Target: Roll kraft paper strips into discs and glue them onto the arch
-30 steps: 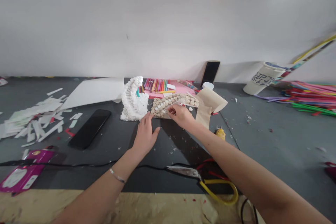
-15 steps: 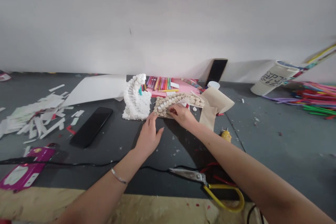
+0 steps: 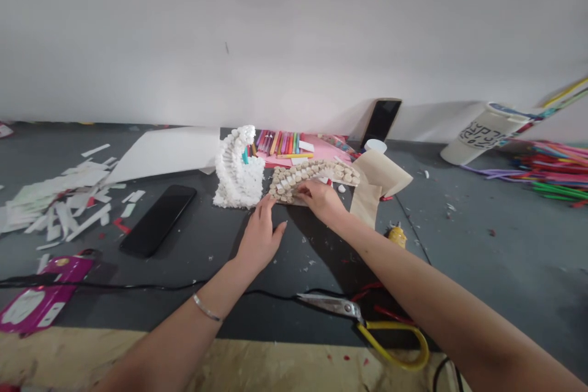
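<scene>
The beige pebbled piece [image 3: 281, 177] lies at twelve o'clock, beyond both hands. The left hand [image 3: 260, 234] is loosely spread, gripping nothing, fingertips at the piece's seven-o'clock edge, apparently steadying it. The right hand [image 3: 325, 202] draws its fingertips together at six o'clock, seemingly for fine work; whether they pinch anything cannot be told.

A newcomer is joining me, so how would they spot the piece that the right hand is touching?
On the dark tabletop, find the bumpy white model before the pale wall. Just right of it, touched by the right hand, lies a lower piece. Unlike its white neighbour, it is beige and pebbly, with a row of white blocks running through.
</scene>
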